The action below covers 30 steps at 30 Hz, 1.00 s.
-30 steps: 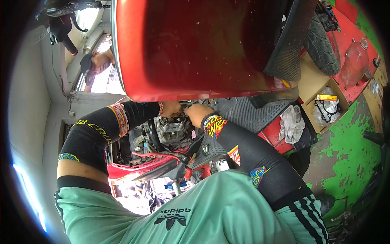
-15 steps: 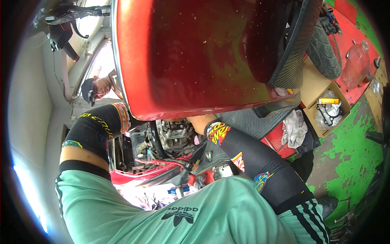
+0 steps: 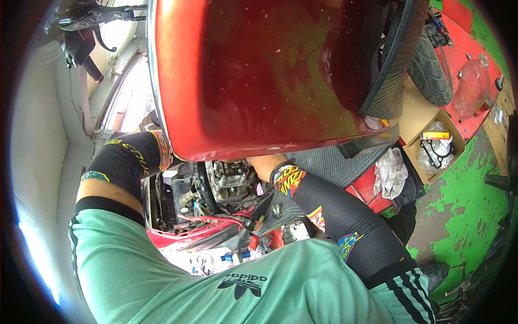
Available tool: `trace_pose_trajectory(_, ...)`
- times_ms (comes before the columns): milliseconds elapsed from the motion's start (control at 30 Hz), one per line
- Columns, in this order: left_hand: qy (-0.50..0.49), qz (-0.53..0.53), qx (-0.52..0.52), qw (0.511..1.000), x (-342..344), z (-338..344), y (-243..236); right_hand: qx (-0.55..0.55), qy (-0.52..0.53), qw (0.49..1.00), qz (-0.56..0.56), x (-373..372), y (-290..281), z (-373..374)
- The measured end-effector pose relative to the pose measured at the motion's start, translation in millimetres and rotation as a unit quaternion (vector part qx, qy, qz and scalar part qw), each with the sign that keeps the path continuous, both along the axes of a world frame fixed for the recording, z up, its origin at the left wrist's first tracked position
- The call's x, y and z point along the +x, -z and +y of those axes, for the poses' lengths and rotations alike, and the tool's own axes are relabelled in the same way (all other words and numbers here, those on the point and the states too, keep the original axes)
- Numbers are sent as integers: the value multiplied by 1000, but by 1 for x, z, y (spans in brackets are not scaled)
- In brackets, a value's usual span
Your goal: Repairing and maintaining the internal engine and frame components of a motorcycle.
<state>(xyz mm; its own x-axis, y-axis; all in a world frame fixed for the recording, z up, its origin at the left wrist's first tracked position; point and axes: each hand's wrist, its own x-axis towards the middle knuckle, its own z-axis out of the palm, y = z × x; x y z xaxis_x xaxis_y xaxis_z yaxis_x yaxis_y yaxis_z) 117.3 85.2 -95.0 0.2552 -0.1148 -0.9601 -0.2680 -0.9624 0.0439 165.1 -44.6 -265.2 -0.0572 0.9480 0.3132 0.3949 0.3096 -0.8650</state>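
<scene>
I am looking down at a silver-grey cast-metal engine block, which is sitting in an open bay just below the edge of a large glossy red panel. Its surface is showing ridges, rounded bosses and dark grime in the recesses; the panel is hiding its top. A thick black curved hose is running down its left side. My right hand is reaching in at its upper right, but the panel is covering the fingers, so I cannot tell whether they are gripping anything. My left hand is lying out of sight behind the panel, its state unknown to me. Rightward, a dark ribbed mat is spreading, with a crumpled whitish cloth lying beyond.
</scene>
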Motion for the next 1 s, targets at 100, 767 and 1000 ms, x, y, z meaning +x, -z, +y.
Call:
trace_pose_trajectory(100,-2,-2,-6,1000,2,3,-5,-1,-4,1000,18,-2,0,-1)
trace_pose_trajectory(767,-19,17,7,1000,9,5,-7,16,56,990,126,5,-4,-4)
trace_pose_trajectory(1000,-65,17,50,997,17,-5,-1,-39,-68,997,11,16,-11,-6)
